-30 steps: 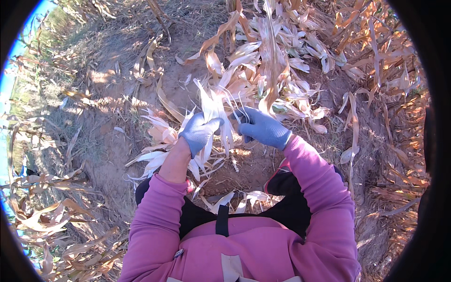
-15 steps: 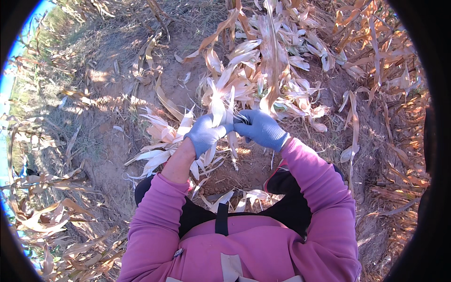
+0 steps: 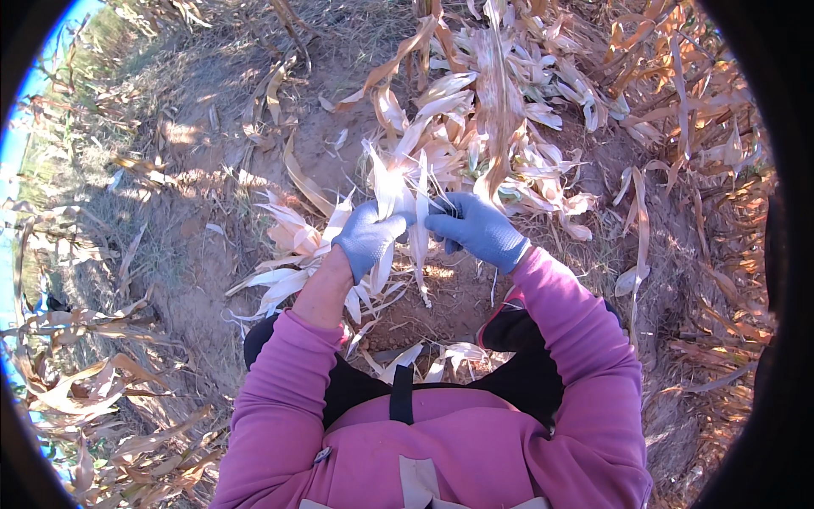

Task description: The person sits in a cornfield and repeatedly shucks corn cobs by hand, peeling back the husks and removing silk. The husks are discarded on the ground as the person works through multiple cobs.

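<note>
My left hand (image 3: 370, 241), in a blue-grey glove, is closed around the base of a bunch of pale, dry corn husks (image 3: 392, 188). The husk leaves fan out above the fist, with loose strips hanging below it. Right beside it, my gloved right hand (image 3: 483, 231) has its fingers curled in at the bunch's right edge, by a long upright husk strip (image 3: 420, 212). Thin husk strands stick up at those fingertips. Whether a cob is inside the bunch cannot be seen.
A large heap of stripped husks (image 3: 517, 144) lies ahead and to the right. A smaller husk pile (image 3: 284, 284) is left of my left wrist. Dry corn stalks (image 3: 712, 170) stand along the right, and a long dry leaf (image 3: 500, 93) hangs over the heap.
My right hand has shifted slightly right, opening a small gap from the left hand. The left hand keeps its hold on the husks, which have spread a little.
</note>
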### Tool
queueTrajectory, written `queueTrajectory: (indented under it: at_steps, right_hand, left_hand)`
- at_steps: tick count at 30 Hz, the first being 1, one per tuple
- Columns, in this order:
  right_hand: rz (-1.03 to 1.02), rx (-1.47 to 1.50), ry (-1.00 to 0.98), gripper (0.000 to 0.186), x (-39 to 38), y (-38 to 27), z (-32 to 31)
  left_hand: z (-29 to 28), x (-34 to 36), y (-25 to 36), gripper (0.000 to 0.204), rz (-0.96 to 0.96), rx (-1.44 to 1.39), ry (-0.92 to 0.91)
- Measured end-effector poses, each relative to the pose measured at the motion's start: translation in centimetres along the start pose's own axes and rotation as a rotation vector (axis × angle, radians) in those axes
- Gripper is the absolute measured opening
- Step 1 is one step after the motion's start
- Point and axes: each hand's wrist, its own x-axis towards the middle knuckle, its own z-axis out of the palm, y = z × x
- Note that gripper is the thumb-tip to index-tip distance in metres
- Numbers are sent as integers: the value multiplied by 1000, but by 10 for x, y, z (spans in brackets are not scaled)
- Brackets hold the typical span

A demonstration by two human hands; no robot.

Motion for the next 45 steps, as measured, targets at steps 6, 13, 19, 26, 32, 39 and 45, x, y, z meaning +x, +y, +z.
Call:
queueTrajectory:
  at_steps: [6,13,19,26,32,39,45]
  right_hand:
    - [5,-6,-14,23,1,1,2]
    - [-76,-122,15,23,3,8,5]
    - [-86,-133,36,21,0,1,4]
    - [-121,-139,39,20,2,6,4]
    - [-122,-175,45,22,4,10,4]
    - [-264,-525,268,22,-1,3,12]
    - [-215,-662,455,21,12,26,-20]
  left_hand:
    - [-4,2,-4,27,29,38,-92]
    - [0,5,-11,25,89,205,-50]
    - [-1,4,-8,26,100,348,-49]
    - [4,1,-3,26,78,330,-34]
    - [6,-6,11,22,43,354,-81]
    - [7,-2,-2,20,131,390,-79]
    - [5,-10,5,19,138,-1,-15]
